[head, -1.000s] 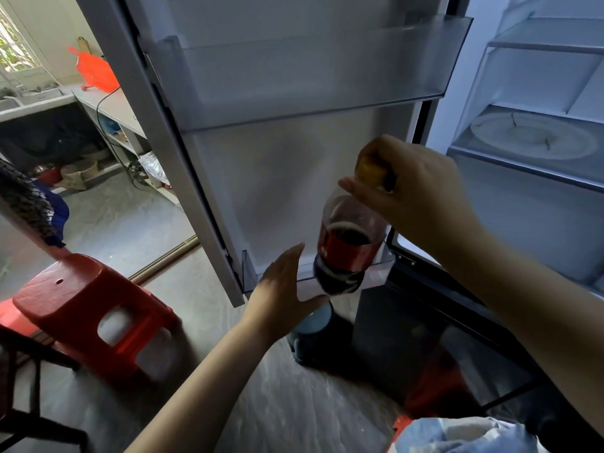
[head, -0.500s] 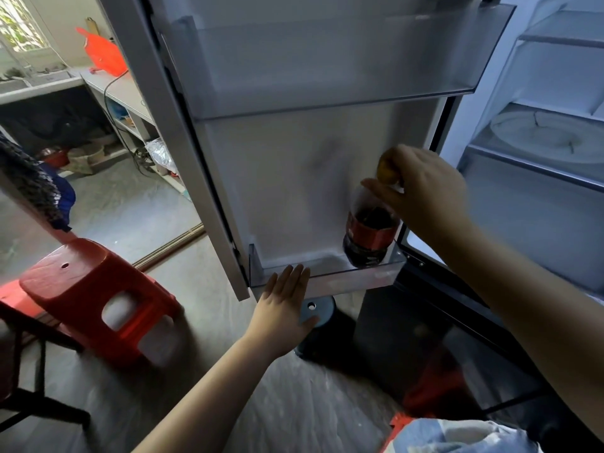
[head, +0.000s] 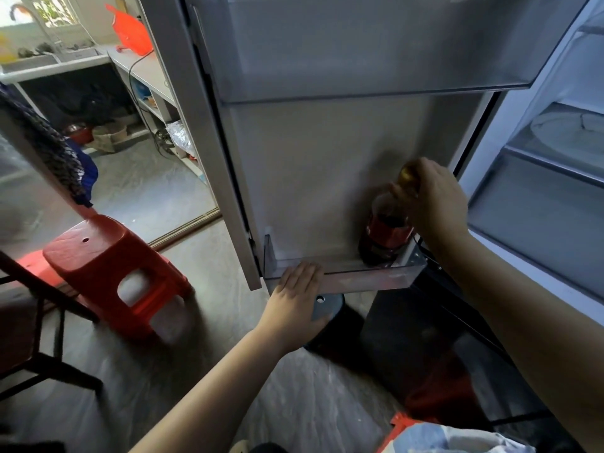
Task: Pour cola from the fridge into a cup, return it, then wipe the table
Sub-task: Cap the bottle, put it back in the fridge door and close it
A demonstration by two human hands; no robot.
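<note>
Half-full, the bottle (head: 384,235) looks light but slick; right hand (head: 434,201) grips its cap, left hand (head: 299,299) lies flat on the bin (head: 376,277).

1 cola bottle (head: 384,235), 2 hands, 2 door shelves, 1 red stool (head: 111,266), 1 open fridge door (head: 327,158).

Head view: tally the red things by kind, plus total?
Cola bottle with red label: 1
Red plastic stool: 1
Red-orange plastic bag on the counter: 1
Red item at bottom edge, partly hidden, kind unclear: 1
Total: 4
</note>
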